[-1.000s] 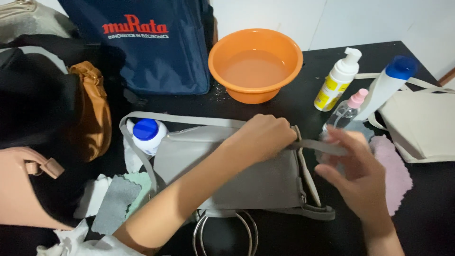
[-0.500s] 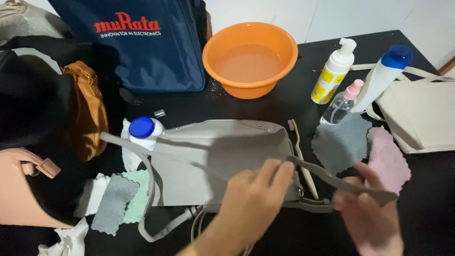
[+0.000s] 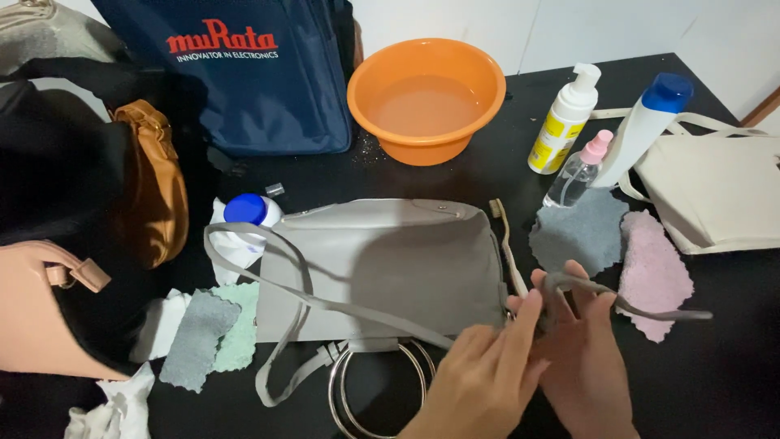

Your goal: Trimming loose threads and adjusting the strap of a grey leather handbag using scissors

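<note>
Both hands work the grey strap (image 3: 617, 299) just right of the grey handbag (image 3: 390, 268), which lies flat mid-desk: left hand (image 3: 479, 378) pinches it closed, right hand (image 3: 581, 358) curls half-shut around the loop. Step looks like strap handling; next move likely needs a steady grip while pulling slack free.

Left hand (image 3: 483, 378): comes in from the bottom edge, back of the hand up, fingers stretched forward and to the right.
Left fingertips (image 3: 530, 307): pressed against the right hand, pinching there.
Right hand (image 3: 587, 358): low at the right, back up, fingers curled and raised.
Right fingers (image 3: 575, 276): bent, tips up, closed in a grip.
Both hands: touching, side by side.
Forearms: mostly out of view below.
</note>
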